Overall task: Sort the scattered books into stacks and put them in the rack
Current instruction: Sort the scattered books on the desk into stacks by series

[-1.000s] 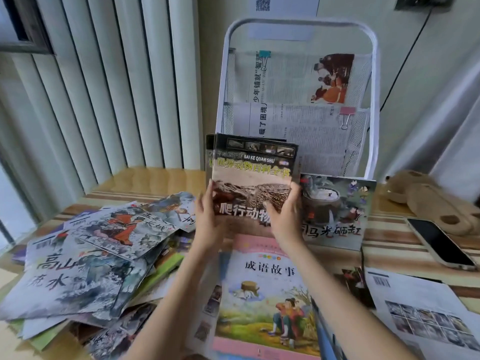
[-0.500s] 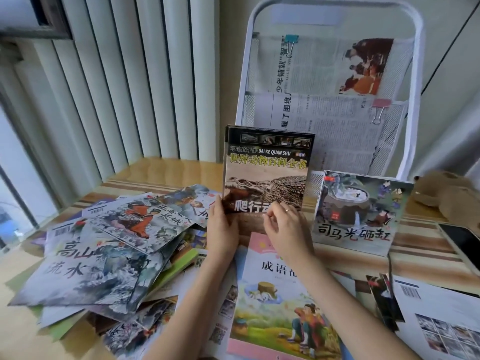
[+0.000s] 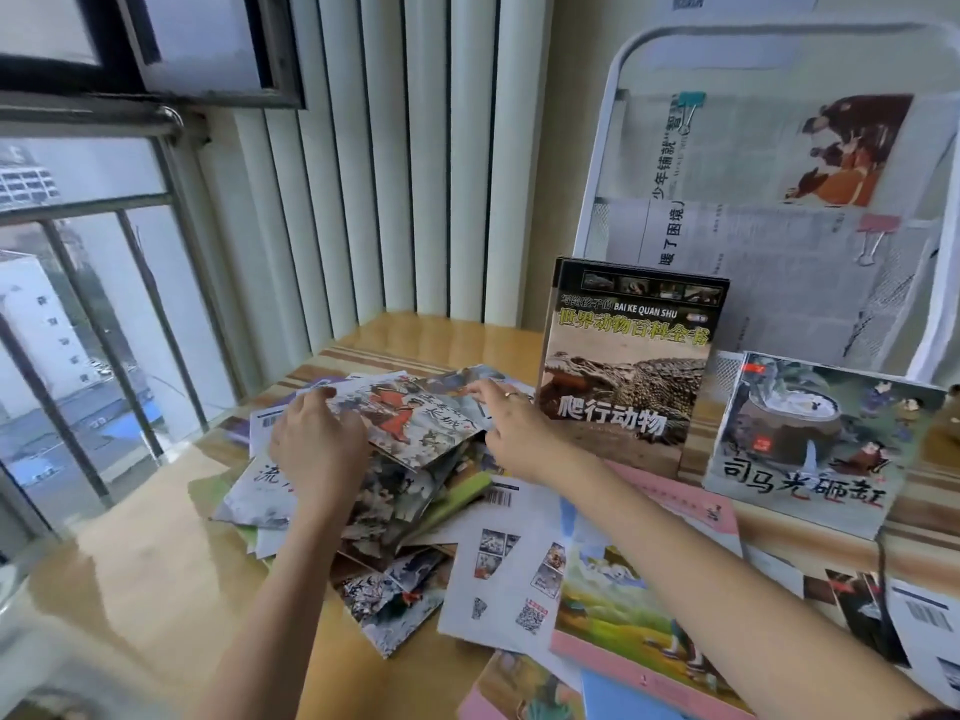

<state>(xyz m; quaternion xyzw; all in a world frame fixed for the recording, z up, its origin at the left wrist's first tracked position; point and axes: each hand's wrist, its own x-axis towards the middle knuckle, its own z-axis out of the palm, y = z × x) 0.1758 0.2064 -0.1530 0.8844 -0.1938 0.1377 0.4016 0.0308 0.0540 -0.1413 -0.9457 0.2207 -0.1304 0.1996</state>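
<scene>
A loose pile of thin picture books [image 3: 384, 517] lies on the wooden table [image 3: 156, 589], left of centre. My left hand [image 3: 317, 449] grips the left edge of the top booklet [image 3: 415, 426], which shows a red figure. My right hand [image 3: 514, 423] holds its right corner. A crocodile book [image 3: 623, 366] stands upright against the white wire rack [image 3: 597, 163], free of both hands. Next to it on the right leans a square book with a water-vat picture [image 3: 810, 444]. A pink-edged storybook [image 3: 623, 621] lies flat under my right forearm.
Clipped newspapers [image 3: 753, 262] fill the rack's pockets. A barred window [image 3: 78, 330] is at the left and white vertical slats [image 3: 389, 174] stand behind the table. More printed sheets [image 3: 924, 626] lie at the right edge.
Both hands let go of the crocodile book, now standing against the rack, and moved left onto the top booklet of the pile. The camera turned left.
</scene>
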